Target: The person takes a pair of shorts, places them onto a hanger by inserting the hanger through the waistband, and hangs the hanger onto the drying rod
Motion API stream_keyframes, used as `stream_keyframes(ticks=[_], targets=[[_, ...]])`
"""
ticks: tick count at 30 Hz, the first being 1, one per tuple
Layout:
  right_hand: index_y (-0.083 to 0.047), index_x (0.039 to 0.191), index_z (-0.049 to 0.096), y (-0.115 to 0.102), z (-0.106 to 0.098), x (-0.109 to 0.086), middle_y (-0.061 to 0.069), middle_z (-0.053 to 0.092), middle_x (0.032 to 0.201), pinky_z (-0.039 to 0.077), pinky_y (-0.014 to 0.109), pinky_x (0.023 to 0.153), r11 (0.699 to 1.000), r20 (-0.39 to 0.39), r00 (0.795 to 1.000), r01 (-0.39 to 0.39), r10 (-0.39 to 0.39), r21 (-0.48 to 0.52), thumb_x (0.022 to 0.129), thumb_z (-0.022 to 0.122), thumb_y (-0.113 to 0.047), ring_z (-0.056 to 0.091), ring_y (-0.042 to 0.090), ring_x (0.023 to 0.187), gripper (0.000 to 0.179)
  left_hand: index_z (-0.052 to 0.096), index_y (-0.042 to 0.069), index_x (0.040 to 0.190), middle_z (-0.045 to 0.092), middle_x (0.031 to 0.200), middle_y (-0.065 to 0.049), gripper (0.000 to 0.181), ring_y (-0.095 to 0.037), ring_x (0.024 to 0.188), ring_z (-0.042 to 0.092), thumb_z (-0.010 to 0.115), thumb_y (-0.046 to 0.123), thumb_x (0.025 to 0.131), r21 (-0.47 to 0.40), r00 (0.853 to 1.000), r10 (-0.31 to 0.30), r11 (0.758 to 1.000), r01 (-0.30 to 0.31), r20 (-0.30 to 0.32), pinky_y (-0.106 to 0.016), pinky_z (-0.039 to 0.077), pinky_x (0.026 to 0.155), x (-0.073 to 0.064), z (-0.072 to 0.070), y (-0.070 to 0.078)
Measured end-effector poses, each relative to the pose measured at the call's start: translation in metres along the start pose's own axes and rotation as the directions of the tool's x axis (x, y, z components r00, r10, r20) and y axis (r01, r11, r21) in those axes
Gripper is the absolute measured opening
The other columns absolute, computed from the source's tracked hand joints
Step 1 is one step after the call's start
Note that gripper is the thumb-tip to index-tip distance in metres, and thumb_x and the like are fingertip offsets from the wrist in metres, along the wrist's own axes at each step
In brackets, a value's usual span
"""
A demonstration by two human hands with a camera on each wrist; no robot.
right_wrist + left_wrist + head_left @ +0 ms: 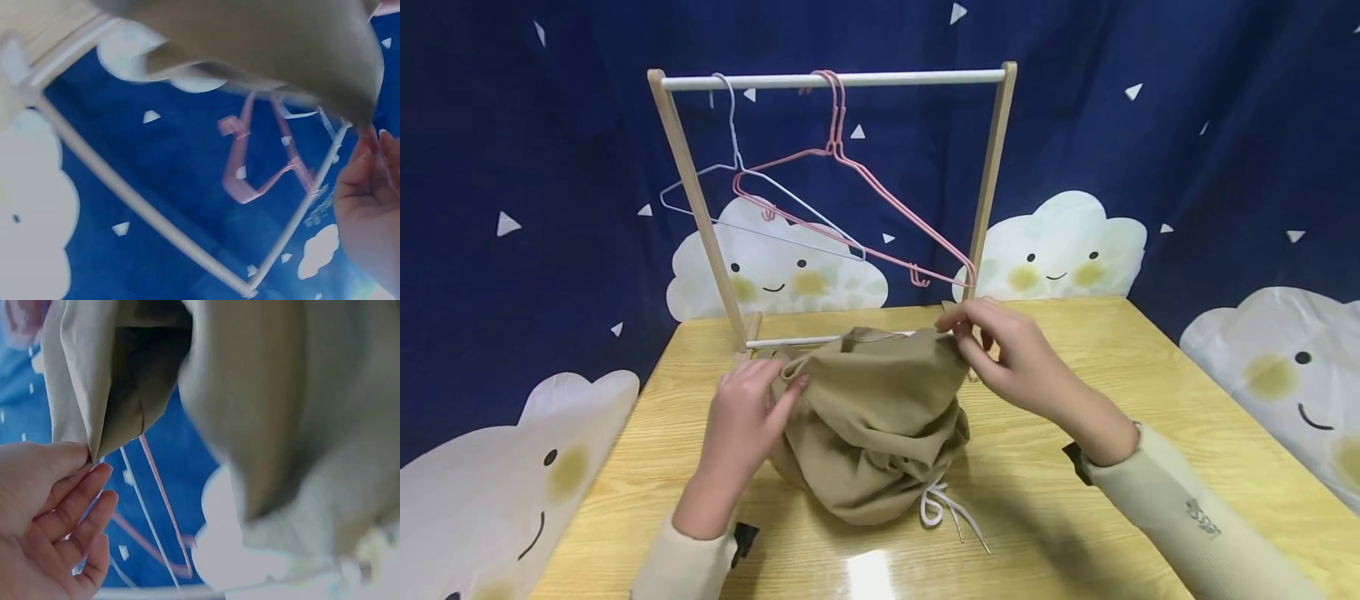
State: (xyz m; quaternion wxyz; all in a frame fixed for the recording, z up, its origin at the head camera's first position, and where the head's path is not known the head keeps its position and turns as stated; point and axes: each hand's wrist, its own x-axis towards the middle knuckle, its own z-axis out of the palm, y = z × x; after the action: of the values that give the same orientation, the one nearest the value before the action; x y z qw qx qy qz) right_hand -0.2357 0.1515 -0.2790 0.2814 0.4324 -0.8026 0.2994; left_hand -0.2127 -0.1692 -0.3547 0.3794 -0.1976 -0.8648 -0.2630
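Backdrop (1225,167): dark blue fabric, loosely folded, hanging behind the counter (1075,350) and along both sides. Ornament: small white triangles (507,223), scattered; white clouds (1060,233) with black eyes, smiling mouths and yellow cheeks, two at the rear, one each at left and right. Counter: pale yellowish wood grain, glossy surface. Light: one bright white reflection (871,575) on the near part.

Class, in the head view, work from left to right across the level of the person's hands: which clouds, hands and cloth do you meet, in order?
Left-hand smiling cloud → left hand → brown cloth → right hand → right-hand smiling cloud.
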Motion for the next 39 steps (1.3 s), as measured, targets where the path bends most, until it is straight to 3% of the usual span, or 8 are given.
stream_keyframes(ticks=[6, 10, 14, 17, 21, 23, 30, 39], targets=[[-0.007, 0.101, 0.068, 0.023, 0.003, -0.026, 0.001, 0.071, 0.099, 0.046, 0.023, 0.056, 0.994, 0.076, 0.992, -0.101, 0.103, -0.028, 0.093, 0.058, 0.009, 0.056, 0.008, 0.076, 0.021, 0.071, 0.0, 0.093, 0.073, 0.096, -0.021, 0.018, -0.042, 0.091, 0.067, 0.077, 0.016, 0.091, 0.137, 0.971, -0.239, 0.962, 0.238, -0.014, -0.058, 0.051, 0.078, -0.019, -0.034, -0.036], [-0.007, 0.102, 0.068, 0.033, 0.013, -0.043, 0.001, 0.07, 0.098, 0.046, 0.024, 0.053, 0.989, 0.163, 0.975, -0.146, 0.149, -0.032, 0.094, 0.061, 0.005, 0.058, 0.008, 0.076, 0.017, 0.072, -0.001, 0.097, 0.071, 0.094, -0.022, 0.02, -0.042, 0.085, 0.066, 0.073, 0.019, 0.093, 0.25, 0.911, -0.405, 0.892, 0.376, 0.075, -0.058, 0.051, 0.069, -0.033, -0.048, -0.05], [-0.006, 0.103, 0.067, 0.041, 0.025, -0.053, 0.004, 0.07, 0.098, 0.048, 0.024, 0.056, 0.982, 0.237, 0.953, -0.19, 0.187, -0.009, 0.094, 0.061, 0.004, 0.061, 0.012, 0.079, 0.015, 0.073, -0.001, 0.101, 0.072, 0.1, -0.023, 0.021, -0.043, 0.087, 0.067, 0.071, 0.018, 0.093, 0.301, 0.858, -0.485, 0.854, 0.424, 0.169, -0.056, 0.052, 0.068, -0.043, -0.052, -0.059], [-0.001, 0.112, 0.065, 0.047, 0.03, -0.059, 0.011, 0.07, 0.108, 0.054, 0.031, 0.068, 0.978, 0.373, 0.907, -0.209, 0.195, -0.004, 0.091, 0.06, 0.007, 0.064, 0.019, 0.087, 0.023, 0.073, -0.002, 0.104, 0.072, 0.105, -0.024, 0.023, -0.045, 0.093, 0.067, 0.07, 0.018, 0.093, 0.32, 0.851, -0.492, 0.849, 0.421, 0.184, -0.057, 0.053, 0.071, -0.047, -0.054, -0.061], [0.005, 0.13, 0.057, 0.055, 0.034, -0.071, 0.017, 0.063, 0.126, 0.053, 0.047, 0.092, 0.982, 0.58, 0.798, -0.19, 0.165, -0.017, 0.079, 0.065, 0.013, 0.063, 0.031, 0.108, 0.052, 0.072, -0.003, 0.106, 0.07, 0.107, -0.026, 0.025, -0.048, 0.098, 0.065, 0.069, 0.019, 0.092, 0.331, 0.861, -0.482, 0.848, 0.413, 0.16, -0.06, 0.052, 0.075, -0.047, -0.055, -0.06], [0.003, 0.129, 0.059, 0.06, 0.039, -0.076, 0.016, 0.063, 0.125, 0.051, 0.049, 0.097, 0.987, 0.615, 0.776, -0.157, 0.14, -0.026, 0.075, 0.069, 0.013, 0.062, 0.032, 0.112, 0.056, 0.072, -0.002, 0.107, 0.069, 0.107, -0.026, 0.025, -0.049, 0.099, 0.064, 0.068, 0.019, 0.093, 0.324, 0.865, -0.475, 0.854, 0.408, 0.162, -0.061, 0.052, 0.076, -0.045, -0.056, -0.057], [-0.01, 0.087, 0.065, 0.071, 0.051, -0.072, -0.003, 0.064, 0.085, 0.054, 0.033, 0.073, 0.992, 0.462, 0.878, -0.112, 0.123, -0.051, 0.089, 0.072, 0.003, 0.059, 0.01, 0.079, 0.014, 0.073, 0.003, 0.103, 0.071, 0.105, -0.018, 0.021, -0.039, 0.095, 0.068, 0.066, 0.021, 0.095, 0.256, 0.861, -0.423, 0.899, 0.357, 0.284, -0.055, 0.055, 0.071, -0.04, -0.048, -0.047], [-0.01, 0.09, 0.057, 0.052, 0.019, -0.043, -0.008, 0.049, 0.069, 0.043, 0.028, 0.056, 0.968, 0.241, 0.944, -0.191, 0.226, -0.16, 0.098, 0.064, -0.003, 0.045, 0.005, 0.06, 0.013, 0.074, 0.007, 0.098, 0.072, 0.1, -0.013, 0.014, -0.031, 0.085, 0.068, 0.068, 0.019, 0.094, 0.221, 0.869, -0.397, 0.913, 0.342, 0.294, -0.047, 0.054, 0.063, -0.042, -0.038, -0.048]])
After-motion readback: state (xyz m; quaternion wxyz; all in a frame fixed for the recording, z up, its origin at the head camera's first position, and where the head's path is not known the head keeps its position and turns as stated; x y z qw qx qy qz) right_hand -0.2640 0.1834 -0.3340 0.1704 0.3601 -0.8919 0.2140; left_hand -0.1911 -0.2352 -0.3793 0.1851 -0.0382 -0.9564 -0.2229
